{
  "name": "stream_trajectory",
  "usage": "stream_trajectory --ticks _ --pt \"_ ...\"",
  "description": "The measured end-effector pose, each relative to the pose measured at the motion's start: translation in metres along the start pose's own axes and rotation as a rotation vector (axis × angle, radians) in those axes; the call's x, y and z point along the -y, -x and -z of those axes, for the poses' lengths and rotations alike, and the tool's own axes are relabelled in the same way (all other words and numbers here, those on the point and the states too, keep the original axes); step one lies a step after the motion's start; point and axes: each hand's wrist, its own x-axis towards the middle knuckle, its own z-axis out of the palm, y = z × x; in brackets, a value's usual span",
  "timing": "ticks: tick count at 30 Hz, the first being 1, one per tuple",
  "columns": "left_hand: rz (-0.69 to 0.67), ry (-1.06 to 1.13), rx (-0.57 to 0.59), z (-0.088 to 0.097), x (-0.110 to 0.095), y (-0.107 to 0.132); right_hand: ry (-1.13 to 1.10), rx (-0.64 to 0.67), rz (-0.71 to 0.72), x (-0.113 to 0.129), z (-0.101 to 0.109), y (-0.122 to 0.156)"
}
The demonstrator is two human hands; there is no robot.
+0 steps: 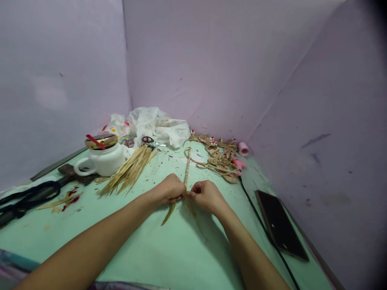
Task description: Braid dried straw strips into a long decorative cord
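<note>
My left hand (pixel 171 189) and my right hand (pixel 206 195) meet at the middle of the green table (pixel 169 253), both closed in a pinch on the near end of a thin braided straw cord (pixel 187 167). The cord runs straight away from me toward the back. Loose straw ends (pixel 169 213) trail out below my fingers toward me. A bundle of dry straw strips (pixel 130 171) lies just left of my left hand.
A white pot (pixel 101 159) with a gold lid stands at left, scissors (pixel 149 141) and a crumpled plastic bag (pixel 157 125) behind it. Braided cord pieces (pixel 220 161) and pink spools (pixel 243 149) lie back right. A dark phone (pixel 279 223) with a black cable lies right. Black tool (pixel 27 197) far left.
</note>
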Motion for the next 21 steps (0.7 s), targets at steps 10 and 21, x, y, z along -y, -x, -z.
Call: stream_trajectory --ticks 10,21 --pt "-0.071 0.156 0.059 0.003 0.005 0.003 -0.124 0.207 0.123 0.012 0.002 0.014" --pt "-0.215 0.283 0.22 0.015 0.022 -0.009 -0.813 0.061 -0.272 -0.005 0.004 -0.01"
